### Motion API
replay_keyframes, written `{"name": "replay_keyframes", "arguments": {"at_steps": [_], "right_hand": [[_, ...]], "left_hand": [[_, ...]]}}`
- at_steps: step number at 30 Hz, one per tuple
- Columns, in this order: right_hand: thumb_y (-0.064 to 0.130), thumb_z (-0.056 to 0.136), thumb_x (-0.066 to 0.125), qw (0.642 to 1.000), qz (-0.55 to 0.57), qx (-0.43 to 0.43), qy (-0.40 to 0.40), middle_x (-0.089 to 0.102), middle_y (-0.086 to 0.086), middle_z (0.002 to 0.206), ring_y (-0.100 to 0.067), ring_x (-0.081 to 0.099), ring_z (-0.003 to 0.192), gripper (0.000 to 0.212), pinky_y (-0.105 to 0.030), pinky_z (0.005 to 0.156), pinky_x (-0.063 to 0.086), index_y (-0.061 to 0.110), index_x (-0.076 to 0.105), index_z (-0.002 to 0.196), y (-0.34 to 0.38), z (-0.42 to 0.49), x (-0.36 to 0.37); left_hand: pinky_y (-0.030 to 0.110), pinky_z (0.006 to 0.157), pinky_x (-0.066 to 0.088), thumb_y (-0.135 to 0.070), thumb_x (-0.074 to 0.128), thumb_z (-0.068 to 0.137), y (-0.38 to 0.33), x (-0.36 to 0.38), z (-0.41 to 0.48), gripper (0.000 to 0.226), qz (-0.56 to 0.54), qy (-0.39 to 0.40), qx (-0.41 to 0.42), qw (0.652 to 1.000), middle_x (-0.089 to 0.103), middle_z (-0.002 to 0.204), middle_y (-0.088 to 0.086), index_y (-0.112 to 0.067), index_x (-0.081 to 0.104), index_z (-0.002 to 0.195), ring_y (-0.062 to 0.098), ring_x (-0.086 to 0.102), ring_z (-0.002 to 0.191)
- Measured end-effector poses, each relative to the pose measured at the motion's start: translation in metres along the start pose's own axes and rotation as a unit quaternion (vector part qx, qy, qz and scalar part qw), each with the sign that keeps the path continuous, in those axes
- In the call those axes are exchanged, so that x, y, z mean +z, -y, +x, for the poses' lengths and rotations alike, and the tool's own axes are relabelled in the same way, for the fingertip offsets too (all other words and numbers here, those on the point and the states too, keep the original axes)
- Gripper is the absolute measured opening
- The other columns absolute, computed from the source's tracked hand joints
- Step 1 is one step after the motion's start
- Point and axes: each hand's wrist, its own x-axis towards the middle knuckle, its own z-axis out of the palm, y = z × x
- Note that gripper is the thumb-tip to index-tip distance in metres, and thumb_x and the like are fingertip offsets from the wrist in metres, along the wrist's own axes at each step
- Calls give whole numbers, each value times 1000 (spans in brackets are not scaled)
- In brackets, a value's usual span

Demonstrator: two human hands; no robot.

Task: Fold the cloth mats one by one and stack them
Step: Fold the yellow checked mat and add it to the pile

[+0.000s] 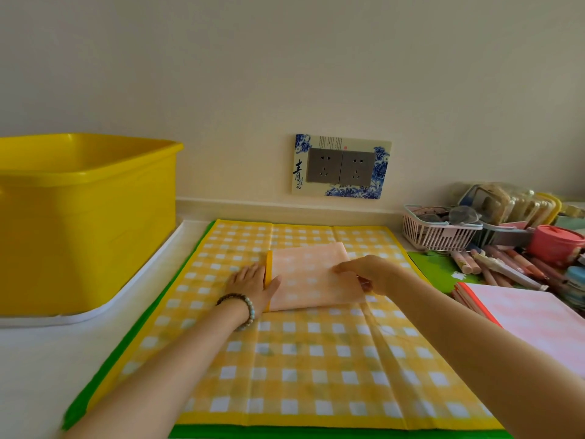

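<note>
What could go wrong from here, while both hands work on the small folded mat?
1. The right hand pinches only one edge of the folded mat; if the left hand, pressing flat at the other edge, lifts, the layers may slip out of line.
2. The folded mat lies on the spread checked mat, which already shows creases; dragging it could wrinkle that one more.

1. Yellow tub (85, 217): left side cut off by the frame edge; floor hidden behind its near wall.
2. Green mat (316, 434): covered by the yellow checked mat (300, 359); only strips at the left and bottom show.
3. Pink stack (531, 321): right part runs out of frame.
4. Right hand (370, 272): fingers curled round the right edge of the folded mat (310, 280), tips out of sight.
5. Pink basket (440, 236): contents jumbled, not identifiable.
6. Socket surround (300, 172): fine print too small to read.
</note>
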Motion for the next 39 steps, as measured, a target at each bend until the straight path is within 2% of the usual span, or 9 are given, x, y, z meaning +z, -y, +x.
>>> {"name": "replay_keyframes", "arguments": {"at_steps": [3, 6, 8, 12, 16, 20, 30, 34, 39], "right_hand": [[17, 87, 65, 994, 91, -43, 46, 63, -14, 112, -25, 62, 89, 42, -36, 79, 55, 3, 51, 124, -1, -4, 3], [11, 89, 60, 985, 135, -75, 75, 63, -9, 100, -20, 62, 79, 35, -29, 63, 55, 6, 50, 122, -1, -15, 2], [10, 88, 62, 982, 146, -103, 60, 63, -10, 103, -20, 63, 79, 39, -28, 59, 55, 7, 47, 123, 1, -22, -3], [9, 89, 60, 972, 152, -167, 64, 64, -15, 116, -24, 65, 88, 38, -32, 67, 59, 12, 52, 126, 8, -43, -40], [12, 90, 59, 969, 138, -200, 41, 67, -10, 108, -22, 67, 86, 33, -31, 66, 59, 16, 54, 122, 8, -72, -94], [15, 90, 60, 976, 114, -183, 8, 68, -6, 102, -21, 67, 83, 29, -28, 59, 58, 21, 55, 117, -7, -93, -152], [13, 87, 63, 995, 29, -62, -73, 66, -9, 105, -26, 64, 93, 34, -38, 79, 54, 12, 55, 120, -74, -106, -272], [15, 87, 64, 994, -9, 6, -110, 63, -6, 93, -21, 62, 82, 26, -31, 71, 52, 16, 53, 110, -97, -106, -296], [18, 84, 68, 992, -33, 60, -110, 61, -10, 109, -26, 60, 99, 36, -36, 85, 50, 16, 53, 117, -122, -99, -303]], "left_hand": [[37, 117, 10, -55, 9, 96, 2, 0, 1, 66, -22, -11, 11, 1000, 12, 158, 3, -16, 17, 149, 21, 11, 145], [40, 109, 28, -52, 14, 97, 1, -3, -1, 62, -104, -45, 27, 993, 42, 143, 9, -12, 41, 135, 27, 34, 133], [36, 108, 30, -47, 21, 98, -5, -8, -6, 57, -214, -47, 27, 975, 43, 143, 9, -11, 40, 138, 25, 36, 133], [28, 100, 34, -42, 36, 98, -40, -30, -19, 56, -444, -49, 1, 895, 44, 141, 8, -10, 30, 144, 23, 44, 129], [27, 61, 53, -34, 49, 95, -87, -49, -25, 24, -649, 19, -6, 761, 65, 91, 2, -13, 59, 104, 17, 63, 75], [23, 62, 53, -24, 58, 91, -135, -52, -27, 8, -697, 47, 18, 716, 65, 80, -3, -17, 62, 94, 12, 62, 69], [19, 48, 53, -15, 65, 87, -261, -25, -38, 5, -693, 152, 52, 703, 65, 80, 3, -12, 61, 89, 12, 63, 58], [20, 42, 52, -13, 66, 85, -294, -2, -40, 10, -658, 181, 36, 730, 65, 65, 4, -9, 59, 79, 8, 61, 42], [18, 38, 49, -15, 67, 85, -311, 17, -39, 11, -614, 186, 24, 767, 63, 71, 7, -5, 61, 86, 5, 59, 38]]}}
